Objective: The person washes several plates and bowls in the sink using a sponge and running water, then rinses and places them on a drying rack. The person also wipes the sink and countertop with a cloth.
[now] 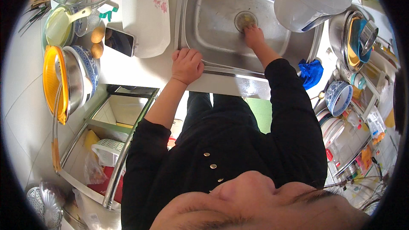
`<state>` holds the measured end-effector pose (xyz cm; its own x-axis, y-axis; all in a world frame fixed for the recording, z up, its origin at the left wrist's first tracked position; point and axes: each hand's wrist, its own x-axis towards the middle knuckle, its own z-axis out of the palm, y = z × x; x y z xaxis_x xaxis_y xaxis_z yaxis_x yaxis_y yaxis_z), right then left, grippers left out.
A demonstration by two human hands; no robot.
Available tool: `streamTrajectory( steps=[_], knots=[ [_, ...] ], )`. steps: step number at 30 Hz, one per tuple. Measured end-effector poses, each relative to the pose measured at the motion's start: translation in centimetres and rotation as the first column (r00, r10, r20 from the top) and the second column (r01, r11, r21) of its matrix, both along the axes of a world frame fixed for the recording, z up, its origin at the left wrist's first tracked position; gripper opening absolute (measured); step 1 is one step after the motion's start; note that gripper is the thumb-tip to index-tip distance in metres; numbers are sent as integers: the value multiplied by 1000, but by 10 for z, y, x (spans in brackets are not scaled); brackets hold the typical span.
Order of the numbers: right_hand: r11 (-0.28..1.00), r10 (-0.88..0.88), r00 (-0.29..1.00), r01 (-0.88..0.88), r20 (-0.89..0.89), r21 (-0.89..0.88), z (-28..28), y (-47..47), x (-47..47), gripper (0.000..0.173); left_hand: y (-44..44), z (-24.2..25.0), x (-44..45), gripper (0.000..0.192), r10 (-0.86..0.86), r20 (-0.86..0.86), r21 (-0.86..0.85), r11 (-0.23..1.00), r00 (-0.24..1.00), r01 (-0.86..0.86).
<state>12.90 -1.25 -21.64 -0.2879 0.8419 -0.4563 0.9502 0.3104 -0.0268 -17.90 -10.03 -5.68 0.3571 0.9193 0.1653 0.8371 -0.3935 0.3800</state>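
Observation:
My right hand reaches down into the stainless steel sink. Its fingertips touch the near edge of the round drain strainer, where small yellowish scraps lie; whether the fingers pinch anything is hidden. At the sink's near left corner, my left hand rests with curled fingers on the rim and the white countertop. Just beyond it lies a white rectangular platter with pink flowers. A smartphone with a dark screen leans against the platter's left edge.
A large translucent plastic bucket overhangs the sink's right side. A blue cloth hangs at the right corner. Two potatoes, a yellow colander and stacked bowls stand left. A metal-framed rack is below left. Steel basins stand right.

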Motion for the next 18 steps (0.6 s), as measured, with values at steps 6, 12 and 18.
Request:
streamTrajectory(
  steps=[6, 12, 18],
  knots=[
    [954, -113, 988, 137, 104, -265, 4, 20, -11, 25, -1, -1, -1, 10, -4, -18, 13, 1000, 1000, 5],
    [964, -50, 996, 68, 76, -256, 18, 22, -5, 28, 0, -1, -2, 10, -3, 9, -12, 1000, 1000, 3],
    [975, -96, 995, 97, 13, -199, 17, 16, -5, 30, 1, -1, 0, 12, 0, 23, 18, 1000, 1000, -1]
  ],
)
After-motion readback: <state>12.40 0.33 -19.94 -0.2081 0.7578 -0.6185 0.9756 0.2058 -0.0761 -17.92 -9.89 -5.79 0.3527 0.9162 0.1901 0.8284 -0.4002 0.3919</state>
